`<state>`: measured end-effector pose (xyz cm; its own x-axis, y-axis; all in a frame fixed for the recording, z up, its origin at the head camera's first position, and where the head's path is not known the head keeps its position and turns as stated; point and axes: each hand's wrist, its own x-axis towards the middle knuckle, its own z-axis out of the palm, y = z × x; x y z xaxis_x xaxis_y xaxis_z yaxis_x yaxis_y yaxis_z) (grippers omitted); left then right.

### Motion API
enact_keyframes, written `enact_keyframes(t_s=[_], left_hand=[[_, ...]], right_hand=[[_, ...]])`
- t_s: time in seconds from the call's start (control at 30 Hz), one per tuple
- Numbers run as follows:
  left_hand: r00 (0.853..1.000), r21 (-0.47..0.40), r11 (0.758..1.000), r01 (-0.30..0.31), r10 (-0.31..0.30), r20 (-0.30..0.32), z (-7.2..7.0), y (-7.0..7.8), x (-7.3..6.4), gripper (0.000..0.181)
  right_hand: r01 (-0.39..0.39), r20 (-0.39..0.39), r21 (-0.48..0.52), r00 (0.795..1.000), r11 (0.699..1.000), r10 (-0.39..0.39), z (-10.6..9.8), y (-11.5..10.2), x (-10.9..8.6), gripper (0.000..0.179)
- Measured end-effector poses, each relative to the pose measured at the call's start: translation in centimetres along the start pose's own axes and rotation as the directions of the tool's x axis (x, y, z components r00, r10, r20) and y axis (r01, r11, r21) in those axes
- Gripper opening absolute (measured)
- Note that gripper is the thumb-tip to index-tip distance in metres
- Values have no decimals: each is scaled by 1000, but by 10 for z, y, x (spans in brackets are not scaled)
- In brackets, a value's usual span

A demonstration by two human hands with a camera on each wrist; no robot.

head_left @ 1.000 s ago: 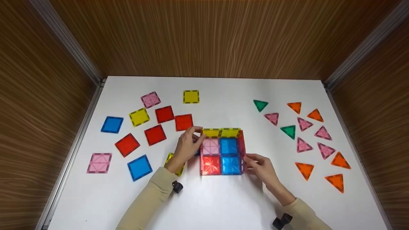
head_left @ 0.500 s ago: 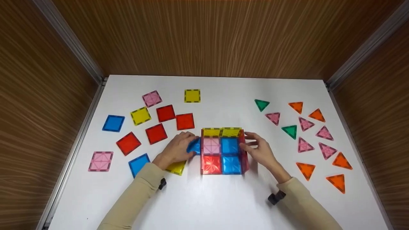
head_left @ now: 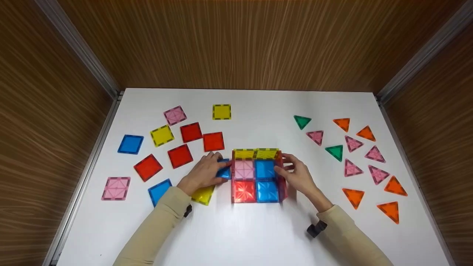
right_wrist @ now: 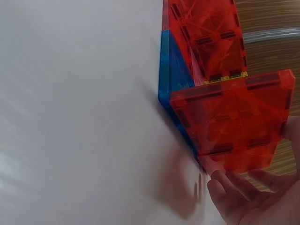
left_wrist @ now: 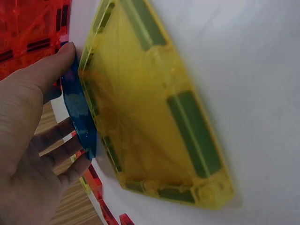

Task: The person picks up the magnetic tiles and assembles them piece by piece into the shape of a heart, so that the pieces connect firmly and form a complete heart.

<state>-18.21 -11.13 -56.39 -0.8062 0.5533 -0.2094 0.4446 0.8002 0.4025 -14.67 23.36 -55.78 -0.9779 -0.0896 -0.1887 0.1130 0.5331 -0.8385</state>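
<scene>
While the left hand (head_left: 202, 171) grips a blue square tile (head_left: 223, 174) between thumb and fingers, the right hand (head_left: 298, 175) holds the red right wall (head_left: 283, 184) of the tile box (head_left: 244, 192), thumb at its upper edge and fingers along its outer face. The blue square tile is located just beside the red left wall (head_left: 233, 186); contact between the two cannot be confirmed. The box floor consists of four squares: pink and blue at the rear, red and blue at the front. Two yellow tiles form the rear wall (head_left: 255, 153).

Relative to one second ago, the left hand has shifted from the upper edge of the left wall to its present lower-left position. The right hand has moved rearward along the right wall from its near end. The box remains in place.

The surface (head_left: 251, 236) is white. Loose square tiles (head_left: 180, 156) in red, blue, yellow and pink are distributed on its left side; one yellow square (head_left: 203, 195) lies partly beneath the left hand. Green, pink and orange triangular tiles (head_left: 353, 198) are distributed on the right side. Wood-grain panels (head_left: 244, 44) enclose the rear and both sides, with metal rails (head_left: 79, 48) along the corners.
</scene>
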Motion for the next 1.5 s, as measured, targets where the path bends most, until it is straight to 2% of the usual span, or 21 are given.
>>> enact_keyframes(t_s=[0.17, 0.23, 0.33, 0.47, 0.57, 0.73, 0.8, 0.87, 1.03, 1.23, 1.37, 1.5], left_hand=[[998, -74, 996, 58, -58, 8, -3, -6, -3, 66], [996, -104, 991, 87, -89, -9, -6, -8, -6, 66], [988, -159, 979, 124, -137, -71, -12, -11, -14, 70], [962, -291, 945, 153, -209, -176, -17, -9, -26, 72], [940, -414, 894, 171, -275, -204, -14, -5, -35, 72], [908, -571, 797, 197, -368, -201, -3, 1, -43, 67], [898, -601, 774, 198, -390, -206, 0, 4, -45, 65], [890, -618, 762, 193, -401, -215, 3, 6, -46, 64], [876, -676, 718, 167, -423, -233, 7, 14, -47, 58], [874, -766, 633, 115, -430, -225, 14, 26, -49, 55], [872, -830, 549, 98, -449, -194, 26, 38, -48, 56], [863, -882, 459, 111, -484, -143, 40, 52, -46, 56]], right_hand=[[18, 5, -4, 1000, 1000, -18, -2, -2, 1, 67], [43, 0, 1, 999, 999, -43, -4, -4, 5, 67], [103, -8, 7, 995, 995, -103, -8, -10, 17, 62], [188, 46, -49, 982, 981, -186, -11, -21, 37, 54], [246, 129, -149, 965, 958, -227, -11, -31, 51, 49], [351, 274, -304, 923, 885, -272, -5, -47, 70, 41], [378, 305, -331, 910, 864, -282, -3, -51, 74, 38], [390, 310, -352, 906, 851, -287, -3, -52, 75, 35], [365, 254, -393, 925, 844, -282, -7, -46, 71, 34], [281, 145, -398, 959, 873, -243, -20, -31, 60, 34], [227, 69, -407, 973, 885, -218, -29, -22, 51, 31], [201, 13, -411, 977, 889, -215, -33, -17, 45, 31]])
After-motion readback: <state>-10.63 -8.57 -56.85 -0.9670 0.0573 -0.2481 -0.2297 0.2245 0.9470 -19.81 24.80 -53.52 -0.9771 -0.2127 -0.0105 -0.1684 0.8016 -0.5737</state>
